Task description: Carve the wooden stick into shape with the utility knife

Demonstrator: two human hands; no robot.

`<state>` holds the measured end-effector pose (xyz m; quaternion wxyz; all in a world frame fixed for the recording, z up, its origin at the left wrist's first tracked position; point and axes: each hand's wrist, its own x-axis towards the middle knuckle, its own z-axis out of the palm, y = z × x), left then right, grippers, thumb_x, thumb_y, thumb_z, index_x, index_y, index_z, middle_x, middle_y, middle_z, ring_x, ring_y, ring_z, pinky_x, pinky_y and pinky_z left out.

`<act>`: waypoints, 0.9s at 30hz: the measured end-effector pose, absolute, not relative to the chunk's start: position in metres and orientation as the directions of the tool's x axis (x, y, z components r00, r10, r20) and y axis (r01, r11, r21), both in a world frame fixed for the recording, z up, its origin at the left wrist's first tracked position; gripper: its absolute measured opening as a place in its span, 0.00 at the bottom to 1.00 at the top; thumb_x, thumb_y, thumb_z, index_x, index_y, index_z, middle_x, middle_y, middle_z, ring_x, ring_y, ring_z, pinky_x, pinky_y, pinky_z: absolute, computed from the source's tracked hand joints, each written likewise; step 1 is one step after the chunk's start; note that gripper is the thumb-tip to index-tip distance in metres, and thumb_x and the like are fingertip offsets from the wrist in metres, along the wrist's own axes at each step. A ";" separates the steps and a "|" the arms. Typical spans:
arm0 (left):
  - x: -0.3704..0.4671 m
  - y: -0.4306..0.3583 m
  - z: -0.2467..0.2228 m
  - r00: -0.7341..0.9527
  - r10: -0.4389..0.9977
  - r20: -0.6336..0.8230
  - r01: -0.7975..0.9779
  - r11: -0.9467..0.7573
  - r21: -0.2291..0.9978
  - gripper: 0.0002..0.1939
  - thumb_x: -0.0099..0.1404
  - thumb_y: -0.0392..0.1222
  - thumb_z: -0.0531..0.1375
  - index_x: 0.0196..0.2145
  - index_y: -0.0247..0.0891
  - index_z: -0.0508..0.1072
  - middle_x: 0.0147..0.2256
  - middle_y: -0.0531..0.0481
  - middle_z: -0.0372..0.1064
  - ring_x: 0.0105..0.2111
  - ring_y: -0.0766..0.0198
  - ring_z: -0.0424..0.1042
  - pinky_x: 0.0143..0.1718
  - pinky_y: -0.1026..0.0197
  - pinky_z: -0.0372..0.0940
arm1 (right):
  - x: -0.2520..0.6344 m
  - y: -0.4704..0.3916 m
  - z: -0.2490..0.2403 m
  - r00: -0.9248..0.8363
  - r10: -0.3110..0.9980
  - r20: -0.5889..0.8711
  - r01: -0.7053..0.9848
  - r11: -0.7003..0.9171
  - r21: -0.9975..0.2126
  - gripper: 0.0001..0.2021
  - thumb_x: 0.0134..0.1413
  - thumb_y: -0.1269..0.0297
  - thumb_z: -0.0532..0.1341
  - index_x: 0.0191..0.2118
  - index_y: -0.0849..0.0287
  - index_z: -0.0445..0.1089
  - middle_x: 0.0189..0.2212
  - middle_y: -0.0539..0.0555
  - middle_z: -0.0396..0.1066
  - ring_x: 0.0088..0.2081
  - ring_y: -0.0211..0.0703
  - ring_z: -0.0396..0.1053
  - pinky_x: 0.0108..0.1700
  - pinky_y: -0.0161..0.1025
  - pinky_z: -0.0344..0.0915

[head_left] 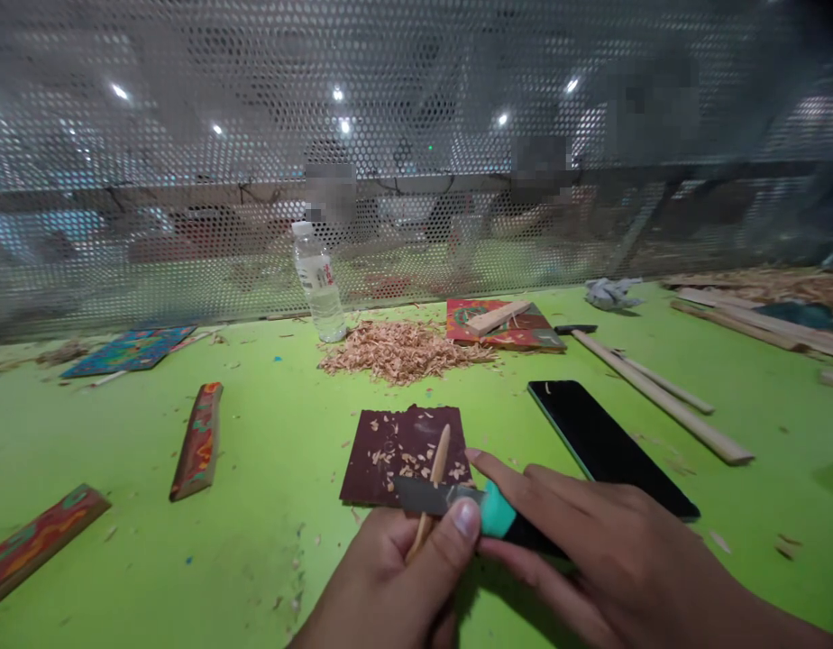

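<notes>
My left hand [407,581] is closed around a thin wooden stick [442,453], whose tapered tip points up and away from me. In my right hand [602,536] is a knife [496,512] with a black and teal handle. Its blade lies across the stick, and my left thumb presses near the base of the blade. Just beyond the hands a dark maroon sheet [363,469], which looks like sandpaper, lies flat with pale wood shavings scattered over it. The lower end of the stick is hidden in my left fingers.
Behind the sheet are a heap of shavings [404,351] and a water bottle [320,288]. A black phone [609,442] and a wooden rod [666,401] lie to the right. Painted wooden pieces [198,442] sit left. A perforated metal screen [403,207] borders the green table's far edge.
</notes>
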<state>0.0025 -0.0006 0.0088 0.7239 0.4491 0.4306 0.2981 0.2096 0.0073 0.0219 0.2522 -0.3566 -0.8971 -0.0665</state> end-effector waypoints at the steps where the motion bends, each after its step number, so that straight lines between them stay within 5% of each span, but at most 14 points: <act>1: 0.003 0.000 0.009 0.441 0.819 -0.366 -0.033 0.422 0.906 0.35 0.58 0.79 0.60 0.21 0.42 0.62 0.13 0.63 0.51 0.13 0.73 0.47 0.15 0.67 0.43 | 0.209 0.007 0.021 -0.617 0.606 0.503 0.677 0.734 -0.054 0.20 0.80 0.58 0.46 0.61 0.66 0.67 0.32 0.55 0.80 0.28 0.45 0.80 0.27 0.40 0.75; 9: 0.005 0.000 0.008 0.394 0.831 -0.393 0.016 0.421 0.907 0.38 0.55 0.83 0.57 0.18 0.43 0.61 0.12 0.62 0.51 0.13 0.73 0.48 0.14 0.67 0.43 | 0.209 0.005 0.020 -0.603 0.593 0.534 0.698 0.716 -0.006 0.20 0.80 0.58 0.47 0.64 0.66 0.63 0.33 0.56 0.81 0.29 0.46 0.81 0.27 0.40 0.74; 13: 0.003 -0.001 0.007 0.410 0.834 -0.368 -0.054 0.425 0.904 0.35 0.57 0.79 0.61 0.26 0.41 0.68 0.15 0.63 0.51 0.15 0.72 0.47 0.17 0.67 0.47 | 0.213 0.009 0.022 -0.568 0.617 0.544 0.718 0.695 -0.039 0.20 0.80 0.57 0.48 0.66 0.64 0.60 0.36 0.57 0.81 0.31 0.47 0.82 0.28 0.40 0.74; 17: 0.001 -0.001 0.009 0.410 0.862 -0.299 -0.096 0.366 0.925 0.31 0.61 0.72 0.65 0.36 0.36 0.77 0.25 0.56 0.62 0.25 0.68 0.58 0.29 0.65 0.57 | 0.217 0.015 0.023 -0.557 0.621 0.551 0.713 0.698 -0.066 0.20 0.79 0.56 0.48 0.66 0.62 0.60 0.39 0.59 0.83 0.32 0.48 0.83 0.29 0.40 0.77; 27: 0.005 -0.002 0.016 0.398 0.890 -0.224 -0.055 0.267 0.962 0.24 0.65 0.66 0.66 0.40 0.40 0.80 0.41 0.45 0.80 0.46 0.53 0.75 0.53 0.55 0.68 | 0.215 0.010 0.024 -0.673 0.671 0.311 0.636 0.740 -0.219 0.22 0.78 0.55 0.51 0.64 0.62 0.68 0.40 0.57 0.82 0.35 0.47 0.82 0.34 0.41 0.79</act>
